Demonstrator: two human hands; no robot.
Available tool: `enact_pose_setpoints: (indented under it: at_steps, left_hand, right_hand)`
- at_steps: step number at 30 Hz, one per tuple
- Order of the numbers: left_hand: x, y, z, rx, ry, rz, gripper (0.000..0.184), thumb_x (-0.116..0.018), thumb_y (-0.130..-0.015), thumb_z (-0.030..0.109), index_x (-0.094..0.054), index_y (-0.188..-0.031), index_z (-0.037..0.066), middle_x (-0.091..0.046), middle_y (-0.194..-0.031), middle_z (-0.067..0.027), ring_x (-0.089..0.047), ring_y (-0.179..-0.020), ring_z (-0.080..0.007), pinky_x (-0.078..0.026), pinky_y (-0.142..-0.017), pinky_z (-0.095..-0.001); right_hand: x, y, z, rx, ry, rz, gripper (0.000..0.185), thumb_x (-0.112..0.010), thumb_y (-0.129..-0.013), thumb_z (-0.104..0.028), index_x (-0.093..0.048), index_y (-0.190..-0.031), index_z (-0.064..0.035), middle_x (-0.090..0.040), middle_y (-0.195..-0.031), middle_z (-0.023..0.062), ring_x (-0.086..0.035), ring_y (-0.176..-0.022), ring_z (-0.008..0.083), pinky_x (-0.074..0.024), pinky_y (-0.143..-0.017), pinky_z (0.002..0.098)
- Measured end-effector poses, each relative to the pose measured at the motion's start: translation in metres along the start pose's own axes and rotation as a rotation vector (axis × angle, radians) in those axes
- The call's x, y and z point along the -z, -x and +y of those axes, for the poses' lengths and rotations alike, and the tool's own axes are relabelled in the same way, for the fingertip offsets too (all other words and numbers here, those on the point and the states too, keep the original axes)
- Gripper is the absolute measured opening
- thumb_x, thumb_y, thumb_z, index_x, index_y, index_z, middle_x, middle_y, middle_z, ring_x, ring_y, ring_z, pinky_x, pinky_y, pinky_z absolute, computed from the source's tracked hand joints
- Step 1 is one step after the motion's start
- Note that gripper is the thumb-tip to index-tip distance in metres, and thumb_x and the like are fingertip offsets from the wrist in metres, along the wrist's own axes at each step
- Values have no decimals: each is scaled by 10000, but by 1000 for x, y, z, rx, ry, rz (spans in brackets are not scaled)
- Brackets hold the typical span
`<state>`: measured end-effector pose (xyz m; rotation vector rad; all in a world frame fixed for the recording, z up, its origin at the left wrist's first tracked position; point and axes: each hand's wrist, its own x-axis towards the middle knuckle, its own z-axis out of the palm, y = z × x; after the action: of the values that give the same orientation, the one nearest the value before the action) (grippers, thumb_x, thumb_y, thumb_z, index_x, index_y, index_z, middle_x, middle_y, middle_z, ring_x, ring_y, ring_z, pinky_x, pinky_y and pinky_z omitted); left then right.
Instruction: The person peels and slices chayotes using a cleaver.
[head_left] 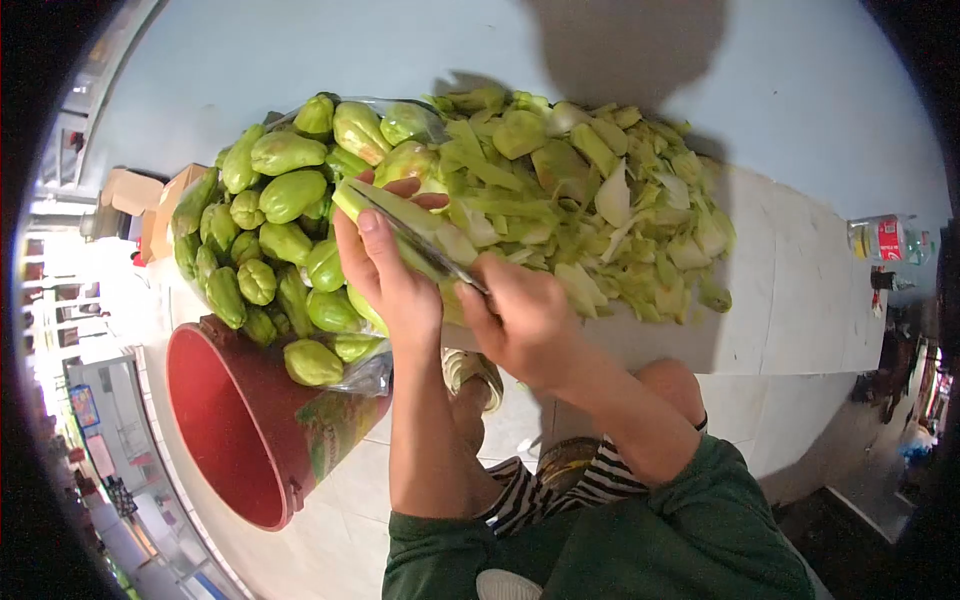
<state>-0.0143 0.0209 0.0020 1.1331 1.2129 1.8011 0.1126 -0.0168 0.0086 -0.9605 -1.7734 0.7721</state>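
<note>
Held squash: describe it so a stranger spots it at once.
Find the big pile of green squash. Over its right edge, the left hand holds this squash against a knife. Unlike the pile, its visible face is pale and looks peeled.

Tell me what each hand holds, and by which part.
The left hand holds a pale green vegetable by its sides; the right hand holds a knife by its handle end.

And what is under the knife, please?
Under the knife is a pale green vegetable, held in the left hand. The strip directly beneath the knife and the side against that hand are covered.
</note>
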Motion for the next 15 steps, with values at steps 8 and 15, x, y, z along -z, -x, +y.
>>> enact_pose_setpoints:
  at_steps: [8, 15]
  left_hand:
    - [32, -19, 21, 295, 723, -96, 613, -411, -985, 485, -365, -1418, 53, -601, -1074, -174, -628, -952, -291, -545, -810, -433]
    - [25, -14, 27, 387, 712, -162, 698, -555, -923, 441, -378, -1394, -43, -621, -1137, -148, -631, -986, -215, -522, -852, -322]
  right_hand:
    - [43, -11, 11, -478, -304, -184, 292, -619, -928, -287, -588, -913, 3, -519, -579, 90, -508, -484, 199, -409, -486, 339]
    - [49, -10, 23, -564, -547, -210, 330, -613, -953, -334, -558, -816, -39, -482, -579, -52, -437, -533, 48, -355, -484, 259]
